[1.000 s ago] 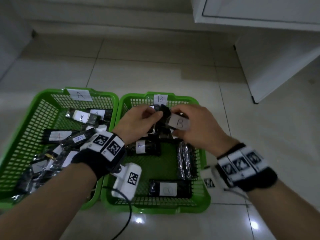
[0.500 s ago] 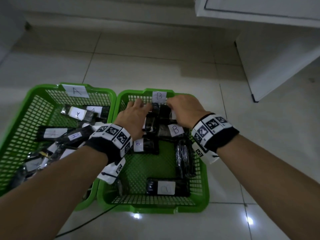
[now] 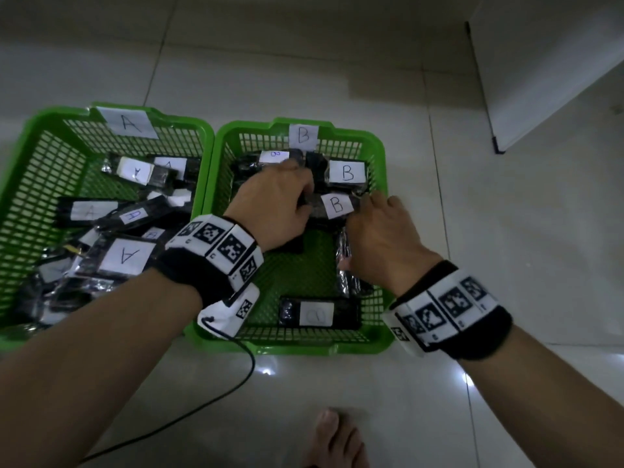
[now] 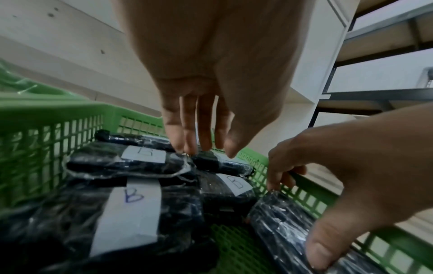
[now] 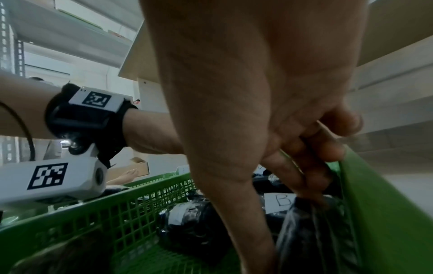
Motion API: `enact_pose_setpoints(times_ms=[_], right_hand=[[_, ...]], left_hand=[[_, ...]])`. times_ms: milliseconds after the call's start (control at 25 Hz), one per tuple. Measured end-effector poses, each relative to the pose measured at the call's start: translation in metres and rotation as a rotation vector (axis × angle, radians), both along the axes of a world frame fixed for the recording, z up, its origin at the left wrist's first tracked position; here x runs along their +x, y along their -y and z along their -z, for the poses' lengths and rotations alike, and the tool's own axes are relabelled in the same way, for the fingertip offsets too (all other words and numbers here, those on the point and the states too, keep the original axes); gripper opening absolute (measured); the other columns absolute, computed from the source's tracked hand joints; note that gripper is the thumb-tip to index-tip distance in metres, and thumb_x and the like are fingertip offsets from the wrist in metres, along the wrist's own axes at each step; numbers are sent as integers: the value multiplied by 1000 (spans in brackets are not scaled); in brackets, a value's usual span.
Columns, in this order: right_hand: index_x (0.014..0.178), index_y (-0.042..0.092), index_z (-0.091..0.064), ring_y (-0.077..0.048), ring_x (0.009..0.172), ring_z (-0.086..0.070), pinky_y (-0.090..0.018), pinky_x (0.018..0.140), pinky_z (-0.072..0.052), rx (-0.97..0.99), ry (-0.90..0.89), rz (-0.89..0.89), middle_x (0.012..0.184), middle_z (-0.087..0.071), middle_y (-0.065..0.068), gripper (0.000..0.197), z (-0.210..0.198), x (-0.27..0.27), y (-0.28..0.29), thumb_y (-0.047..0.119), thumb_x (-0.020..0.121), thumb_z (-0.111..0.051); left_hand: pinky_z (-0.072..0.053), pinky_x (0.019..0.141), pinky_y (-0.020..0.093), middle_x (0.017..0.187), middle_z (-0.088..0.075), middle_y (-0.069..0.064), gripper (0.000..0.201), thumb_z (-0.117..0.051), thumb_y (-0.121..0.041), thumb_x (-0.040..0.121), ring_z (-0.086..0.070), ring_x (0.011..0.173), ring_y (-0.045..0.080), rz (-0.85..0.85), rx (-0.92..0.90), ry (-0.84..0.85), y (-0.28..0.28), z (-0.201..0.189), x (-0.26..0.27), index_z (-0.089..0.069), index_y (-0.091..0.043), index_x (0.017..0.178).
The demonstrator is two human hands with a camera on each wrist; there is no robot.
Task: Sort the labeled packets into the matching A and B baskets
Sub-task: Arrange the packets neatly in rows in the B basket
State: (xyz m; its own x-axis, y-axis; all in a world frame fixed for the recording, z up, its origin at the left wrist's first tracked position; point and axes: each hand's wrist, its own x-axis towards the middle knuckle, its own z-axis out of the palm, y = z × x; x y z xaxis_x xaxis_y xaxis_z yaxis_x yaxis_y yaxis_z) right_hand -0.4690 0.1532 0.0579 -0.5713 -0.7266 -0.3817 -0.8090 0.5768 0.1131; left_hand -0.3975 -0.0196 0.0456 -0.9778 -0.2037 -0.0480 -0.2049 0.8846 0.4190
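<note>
Inside the basket tagged "B", the left hand reaches down with fingers nearly straight, gripping nothing. Beside it, the right hand curls round an unlabeled dark packet, near a packet marked "B".

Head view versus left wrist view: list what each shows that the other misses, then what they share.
Only the head view shows the green plastic mesh basket tagged A with its A-labelled black packets, the black cable on the tiled floor, and a bare foot.

Only the left wrist view shows the metal shelving rack beyond the baskets.

Both show the green mesh basket tagged B, B-labelled black packets, the left hand and the right hand.
</note>
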Motion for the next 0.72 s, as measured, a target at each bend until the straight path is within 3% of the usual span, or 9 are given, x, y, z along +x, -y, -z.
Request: enact_pose_setpoints(times_ms=[80,160,240,320,400,480,560,640,720], right_hand=[[120,10,-57,-32,119,-46,-40,94,-35,-50,-24,6,123,-56,-12,53,5,6,-1,41,80,-74],[123,11,-48,-32,106,-55,-40,82,-41,-163,66,65,116,-61,-13,59,2,9,1,33,76,-76],[116,17,-42,-27,81,-58,-34,60,-40,-324,224,157,98,-64,-6,57,-2,10,0,30,75,-79],[105,20,-40,-19,68,-56,-33,49,-38,-542,330,246,84,-59,4,54,-6,12,-3,30,73,-82],[101,20,-43,-11,67,-57,-26,51,-43,-770,391,285,83,-58,8,56,-9,18,-6,32,69,-88],[99,20,-48,-7,73,-62,-20,56,-50,-902,517,302,87,-62,8,60,-8,22,-7,29,63,-95],[99,16,-54,-11,82,-67,-26,66,-60,-963,674,330,93,-66,3,58,-3,21,-8,14,61,-97],[100,14,-59,-12,87,-67,-32,73,-61,-983,636,315,98,-67,2,53,0,13,-12,6,61,-94],[109,17,-63,-10,97,-62,-28,82,-54,-923,465,233,109,-66,6,58,0,2,-16,13,61,-94]], left_hand=[[-54,81,40,101,-68,3,13,-62,-22,87,-64,93,23,-1,55,35,-7,3,3,-67,-17,97],[-58,78,40,93,-73,4,14,-58,-19,91,-70,85,22,-70,238,81,-8,3,7,-70,-14,92],[-62,73,46,88,-75,11,25,-54,-25,98,-75,73,26,-228,601,225,-12,-6,12,-70,-7,95],[-63,71,46,91,-75,17,42,-52,-43,100,-75,73,32,-388,945,385,-15,-18,17,-69,-4,104],[-62,75,43,96,-75,19,53,-55,-55,94,-75,82,36,-409,1132,430,-15,-25,21,-69,-5,108],[-62,78,43,104,-74,20,42,-64,-42,92,-74,91,34,-385,1174,360,-13,-26,22,-70,-6,111],[-62,77,42,111,-71,20,28,-68,-23,92,-73,97,31,-419,1166,264,-5,-21,23,-68,-7,115],[-61,79,45,119,-68,20,25,-62,-12,95,-70,104,32,-427,1251,251,3,-19,26,-65,-4,119],[-60,83,46,125,-65,17,27,-55,-6,97,-66,113,33,-384,1331,273,10,-18,30,-62,-5,124]])
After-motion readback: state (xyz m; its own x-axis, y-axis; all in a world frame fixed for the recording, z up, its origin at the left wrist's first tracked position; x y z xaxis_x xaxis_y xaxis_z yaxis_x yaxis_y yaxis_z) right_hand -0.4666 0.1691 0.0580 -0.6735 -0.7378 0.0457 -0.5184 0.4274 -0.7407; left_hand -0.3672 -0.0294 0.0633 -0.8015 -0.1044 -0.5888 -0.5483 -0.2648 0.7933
